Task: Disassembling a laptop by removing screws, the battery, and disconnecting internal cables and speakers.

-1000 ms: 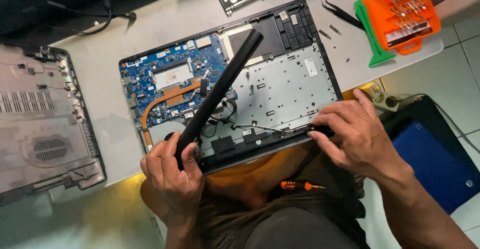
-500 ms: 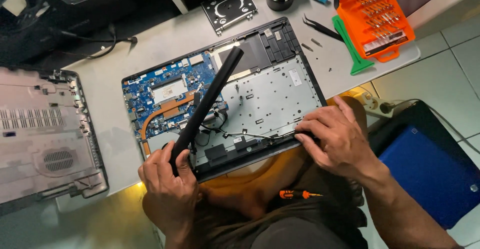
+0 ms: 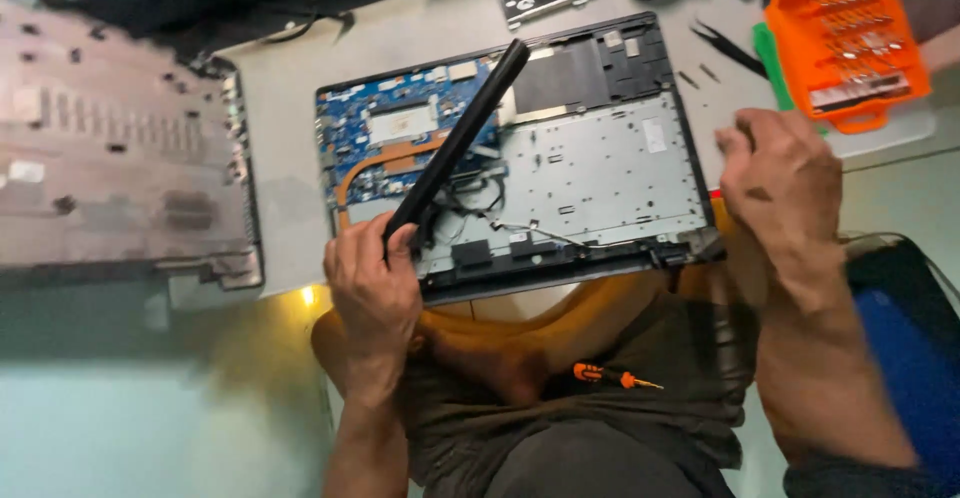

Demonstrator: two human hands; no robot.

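Two hands: both belong to the person who sits with the opened laptop [image 3: 600, 158] before the knees.
Left hand [image 3: 372, 283]: its fingers are clamped around the lower end of the long black battery bar [image 3: 460, 138].
Battery bar: it lies slanted over the blue mainboard [image 3: 370, 123], its upper end near the top edge of the laptop, its lower end raised in the grip at the front edge.
Right hand [image 3: 780, 183]: it is in the air just past the right edge of the laptop, fingers curled together, and it holds nothing that I can see; the picture is blurred there.
Laptop: it rests on the pale table [image 3: 290, 78], bottom cover off, with copper heat pipe, loose cables and grey metal plate open to view.
Removed cover [image 3: 120, 148]: it lies to the left, well apart.
Tools: an orange bit case [image 3: 845, 43] and black tweezers [image 3: 725, 46] are at the upper right; a small orange screwdriver [image 3: 600, 376] lies on the lap.
Step in hand: I judge that the battery is being lifted out of the body.
Next move: it seems to need a careful lift, so the bar does not catch the cables [image 3: 470, 193] under it, and a free place to put it down.
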